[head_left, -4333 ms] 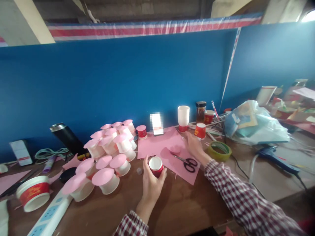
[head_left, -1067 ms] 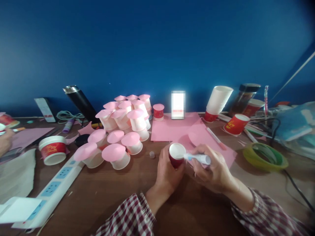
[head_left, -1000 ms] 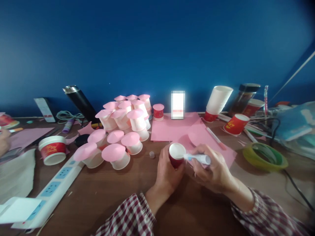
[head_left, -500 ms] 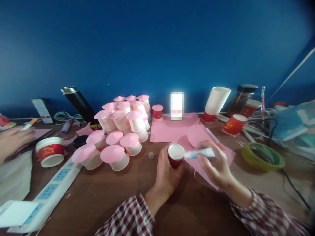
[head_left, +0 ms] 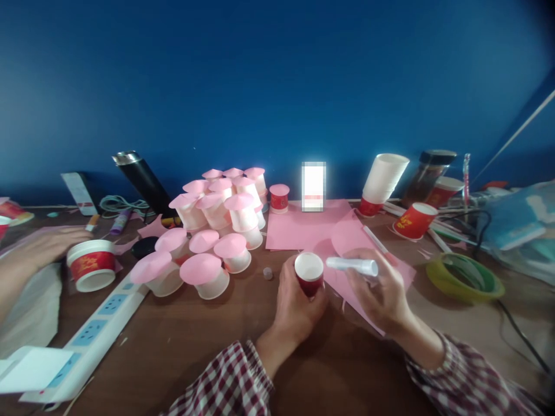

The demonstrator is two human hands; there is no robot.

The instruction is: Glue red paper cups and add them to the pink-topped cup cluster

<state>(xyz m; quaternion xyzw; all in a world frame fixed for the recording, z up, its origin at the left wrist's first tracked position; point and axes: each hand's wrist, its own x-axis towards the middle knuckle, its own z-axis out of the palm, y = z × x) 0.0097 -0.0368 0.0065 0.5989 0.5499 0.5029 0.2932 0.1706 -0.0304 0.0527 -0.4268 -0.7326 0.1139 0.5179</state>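
My left hand is wrapped round a red paper cup, its white round end facing up. Between the fingers of my right hand is a white glue stick, held almost level just right of the cup's rim; a small gap shows between them. Left of the cup, a small clear cap lies on the table. Pink paper sheets lie beneath and behind my right hand. Further left stand several white paper cups topped with pink paper cones.
Another person's hand reaches in at the left, beside stacked cups and a power strip. A black flask leans by the wall. To the right are a tall cup stack, a red cup and yellow-green tape.
The glue stick has drawn back slightly from the cup's rim and turned a little. My left hand keeps its hold. The other person's hand at the left has moved rightward.
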